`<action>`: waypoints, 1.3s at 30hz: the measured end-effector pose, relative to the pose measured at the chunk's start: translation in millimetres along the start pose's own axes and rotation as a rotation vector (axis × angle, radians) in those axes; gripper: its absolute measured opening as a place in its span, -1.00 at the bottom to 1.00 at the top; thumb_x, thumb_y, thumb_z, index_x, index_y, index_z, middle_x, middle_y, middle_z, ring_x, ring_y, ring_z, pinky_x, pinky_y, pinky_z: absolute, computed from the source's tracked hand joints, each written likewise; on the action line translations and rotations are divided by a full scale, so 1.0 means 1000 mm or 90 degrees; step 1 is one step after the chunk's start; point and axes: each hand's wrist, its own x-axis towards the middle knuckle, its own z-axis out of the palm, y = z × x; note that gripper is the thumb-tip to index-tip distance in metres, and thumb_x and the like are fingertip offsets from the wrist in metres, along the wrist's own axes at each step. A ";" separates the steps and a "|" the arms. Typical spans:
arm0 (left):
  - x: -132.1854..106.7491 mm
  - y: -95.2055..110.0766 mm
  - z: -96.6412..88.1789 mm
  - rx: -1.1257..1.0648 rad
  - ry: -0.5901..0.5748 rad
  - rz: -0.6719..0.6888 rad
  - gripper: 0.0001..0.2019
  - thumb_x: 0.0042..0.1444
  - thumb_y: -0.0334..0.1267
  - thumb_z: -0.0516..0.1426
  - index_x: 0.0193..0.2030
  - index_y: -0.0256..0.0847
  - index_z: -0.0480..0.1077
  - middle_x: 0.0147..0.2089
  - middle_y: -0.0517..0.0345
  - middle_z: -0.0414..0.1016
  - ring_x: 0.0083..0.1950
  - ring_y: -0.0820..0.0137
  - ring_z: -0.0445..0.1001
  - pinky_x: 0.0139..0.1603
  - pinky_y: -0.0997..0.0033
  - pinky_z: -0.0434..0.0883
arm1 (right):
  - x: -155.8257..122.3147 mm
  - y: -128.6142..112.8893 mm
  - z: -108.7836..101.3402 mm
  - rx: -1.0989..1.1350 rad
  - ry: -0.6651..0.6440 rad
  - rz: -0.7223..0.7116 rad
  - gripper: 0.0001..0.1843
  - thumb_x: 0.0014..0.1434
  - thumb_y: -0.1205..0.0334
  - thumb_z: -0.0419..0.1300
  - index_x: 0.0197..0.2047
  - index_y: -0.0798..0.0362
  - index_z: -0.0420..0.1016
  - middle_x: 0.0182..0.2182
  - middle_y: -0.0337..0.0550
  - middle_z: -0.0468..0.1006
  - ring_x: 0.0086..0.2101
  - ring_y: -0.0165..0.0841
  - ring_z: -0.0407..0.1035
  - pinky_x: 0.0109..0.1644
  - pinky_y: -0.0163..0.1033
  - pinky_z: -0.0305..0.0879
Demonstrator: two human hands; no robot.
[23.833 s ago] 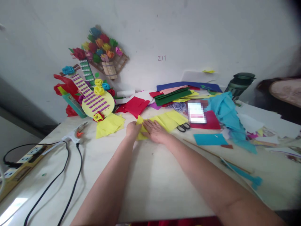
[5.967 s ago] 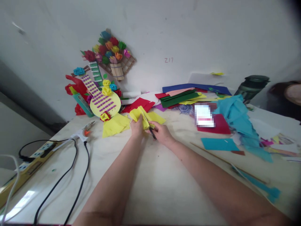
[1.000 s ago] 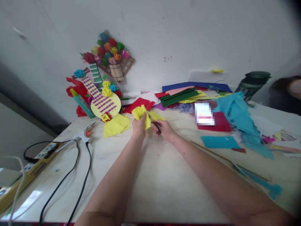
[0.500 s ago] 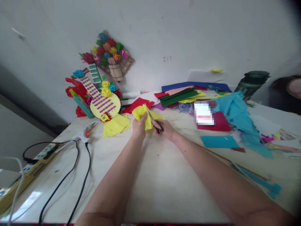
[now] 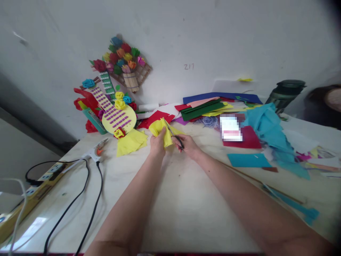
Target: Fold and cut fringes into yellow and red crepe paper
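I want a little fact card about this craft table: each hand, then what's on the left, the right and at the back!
Left hand: holds a bunched, thin yellow sheet
Right hand: holds black-handled metal scissors, blades at the yellow sheet
Left side: white glue gun with an orange trigger
Right side: flat blue rectangular sheet
Back left: yellow guitar-shaped craft with purple bars
Back right: dark green lidded bottle

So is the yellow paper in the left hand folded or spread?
Folded over: the yellow paper curls into a rounded bulge in the left hand. How many layers, I cannot tell.
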 end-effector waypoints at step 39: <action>-0.007 0.003 0.004 0.072 0.044 -0.031 -0.66 -0.31 -0.21 0.29 -0.34 -0.29 0.40 -0.37 0.02 0.49 -0.43 0.32 0.47 -0.40 0.32 0.41 | 0.003 -0.004 0.003 0.021 0.031 0.022 -0.65 -0.13 0.04 0.21 -0.33 0.10 0.34 -0.75 -0.44 0.21 -0.74 -0.58 0.07 -0.74 -0.46 0.02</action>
